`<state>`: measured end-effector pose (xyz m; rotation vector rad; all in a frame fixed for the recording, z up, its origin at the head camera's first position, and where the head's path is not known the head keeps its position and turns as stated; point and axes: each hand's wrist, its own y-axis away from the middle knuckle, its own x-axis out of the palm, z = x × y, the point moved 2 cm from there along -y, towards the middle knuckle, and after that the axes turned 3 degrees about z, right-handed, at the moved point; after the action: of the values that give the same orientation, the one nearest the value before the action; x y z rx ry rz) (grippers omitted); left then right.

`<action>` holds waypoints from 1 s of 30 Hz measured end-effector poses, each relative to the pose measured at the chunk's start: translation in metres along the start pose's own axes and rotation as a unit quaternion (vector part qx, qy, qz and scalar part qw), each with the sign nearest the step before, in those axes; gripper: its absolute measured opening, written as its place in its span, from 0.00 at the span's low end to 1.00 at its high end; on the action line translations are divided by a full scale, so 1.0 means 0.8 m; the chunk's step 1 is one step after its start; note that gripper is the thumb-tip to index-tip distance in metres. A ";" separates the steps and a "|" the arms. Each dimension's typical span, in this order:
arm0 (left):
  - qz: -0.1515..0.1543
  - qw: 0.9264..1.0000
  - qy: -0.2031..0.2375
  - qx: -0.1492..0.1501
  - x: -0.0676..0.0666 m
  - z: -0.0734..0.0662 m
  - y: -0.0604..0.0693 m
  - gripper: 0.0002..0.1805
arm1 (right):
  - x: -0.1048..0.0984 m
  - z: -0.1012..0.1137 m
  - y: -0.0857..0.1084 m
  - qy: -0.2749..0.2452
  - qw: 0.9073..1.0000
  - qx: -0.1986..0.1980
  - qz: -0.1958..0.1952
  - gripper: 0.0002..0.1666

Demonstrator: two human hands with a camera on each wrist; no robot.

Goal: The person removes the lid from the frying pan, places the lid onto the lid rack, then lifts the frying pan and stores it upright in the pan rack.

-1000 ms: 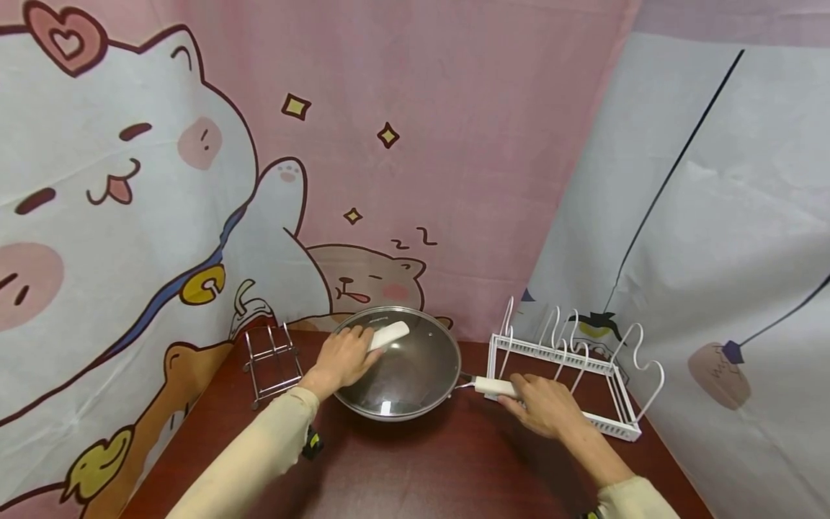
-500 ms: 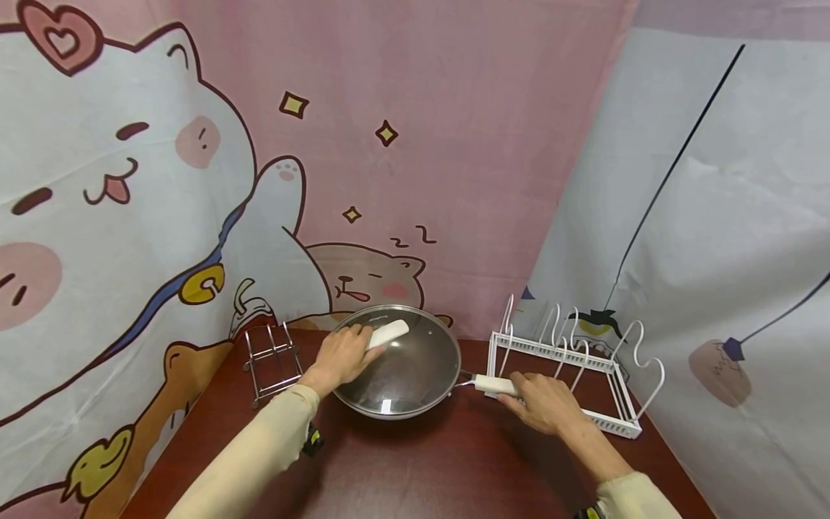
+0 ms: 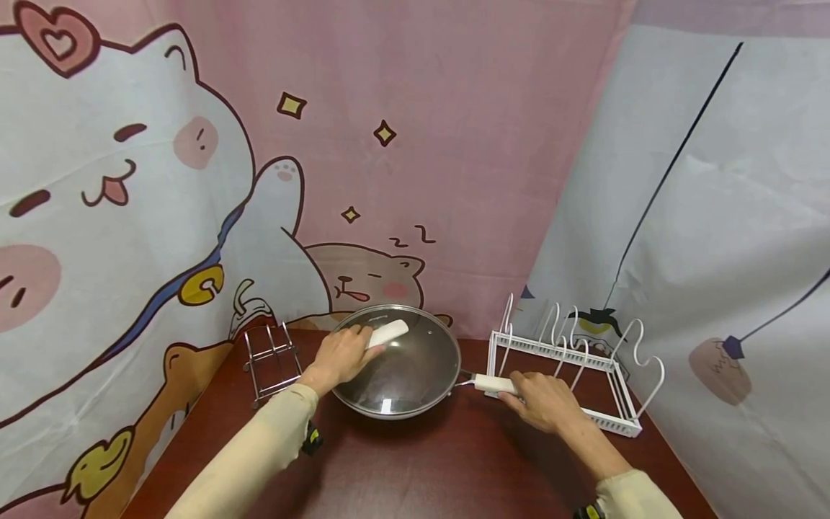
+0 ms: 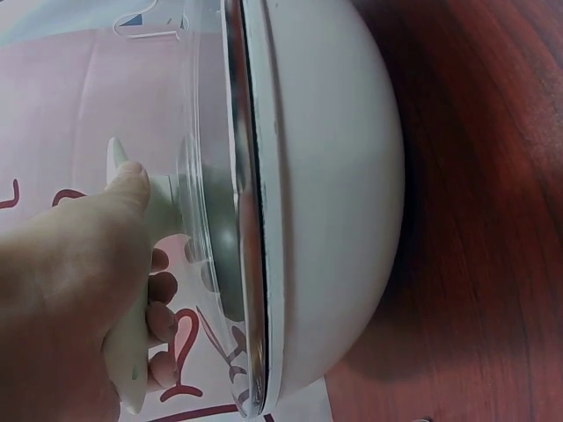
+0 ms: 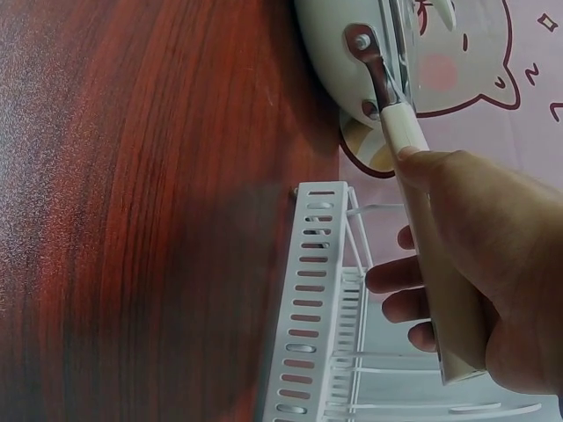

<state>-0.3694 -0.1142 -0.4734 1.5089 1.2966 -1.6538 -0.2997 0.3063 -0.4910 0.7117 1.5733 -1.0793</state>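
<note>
A pale wok [image 4: 339, 193] sits on the dark red table, covered by a clear glass lid [image 3: 418, 375] with a metal rim. My left hand [image 3: 341, 355] grips the white lid handle [image 3: 390, 333], with fingers curled under it in the left wrist view. The lid rests on the wok's rim. On the other side, my right hand [image 3: 545, 404] holds the wok's long cream handle [image 3: 494, 385]. In the right wrist view the thumb lies along this handle [image 5: 406, 132] and the fingers wrap beneath it, close to a white rack [image 5: 308, 290].
The white rack [image 3: 612, 424] with upright wire dividers stands at the right, partly behind the right hand. A small chrome rack [image 3: 274, 353] is on the left. A printed curtain [image 3: 473, 180] hangs behind the table [image 3: 415, 476].
</note>
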 end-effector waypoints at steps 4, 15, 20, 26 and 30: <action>0.002 1.000 -0.001 -0.001 0.002 0.000 0.000 0.25 | 0.001 0.000 0.000 0.000 1.000 0.000 -0.003 0.22; 0.005 1.000 0.001 -0.004 0.001 -0.002 0.001 0.25 | 0.008 0.000 0.002 0.009 1.000 0.001 -0.008 0.23; 0.003 1.000 0.004 -0.004 -0.001 -0.003 0.001 0.25 | 0.007 0.002 0.001 0.018 1.000 -0.002 -0.015 0.24; 0.006 1.000 0.007 -0.005 -0.001 -0.003 0.002 0.25 | 0.007 0.005 -0.001 0.031 0.999 -0.005 -0.024 0.26; 0.008 1.000 0.009 -0.006 -0.002 -0.003 0.002 0.25 | 0.009 0.004 -0.001 0.039 0.999 -0.005 -0.024 0.27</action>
<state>-0.3670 -0.1128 -0.4722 1.5270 1.2981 -1.6235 -0.3011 0.3020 -0.4976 0.7196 1.6689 -1.0887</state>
